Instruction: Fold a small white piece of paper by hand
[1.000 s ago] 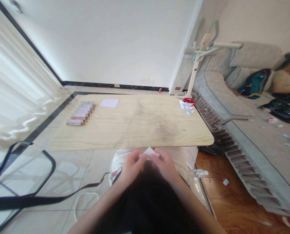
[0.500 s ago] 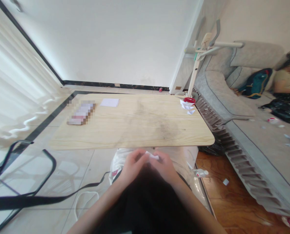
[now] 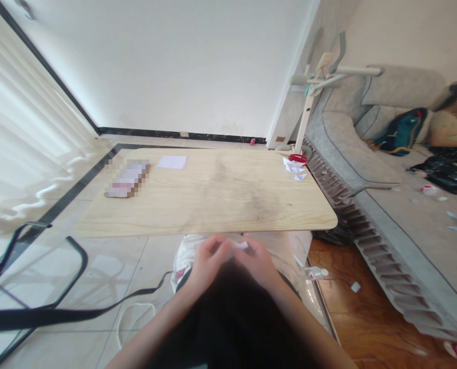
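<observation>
A small piece of white paper (image 3: 241,245) is held between my two hands, just in front of the near edge of the wooden table (image 3: 198,205). My left hand (image 3: 212,254) pinches its left side, fingers curled. My right hand (image 3: 256,256) grips the right side with thumb and fingers. The hands partly cover the paper, so its full shape is hidden. On the table's far right lie red-handled scissors (image 3: 298,158) on several folded white paper pieces (image 3: 294,168). A stack of white paper (image 3: 172,162) rests at the back left.
A blurred-out box-like item (image 3: 127,179) lies on the table's left. A grey sofa (image 3: 370,143) with a backpack (image 3: 403,132) and a seated person (image 3: 447,123) is at right. A black chair frame (image 3: 78,261) stands at left. A bottle (image 3: 316,272) sits low at right.
The paper has tilted slightly between my fingers, and its upper left corner shows less. Both hands stay in nearly the same place.
</observation>
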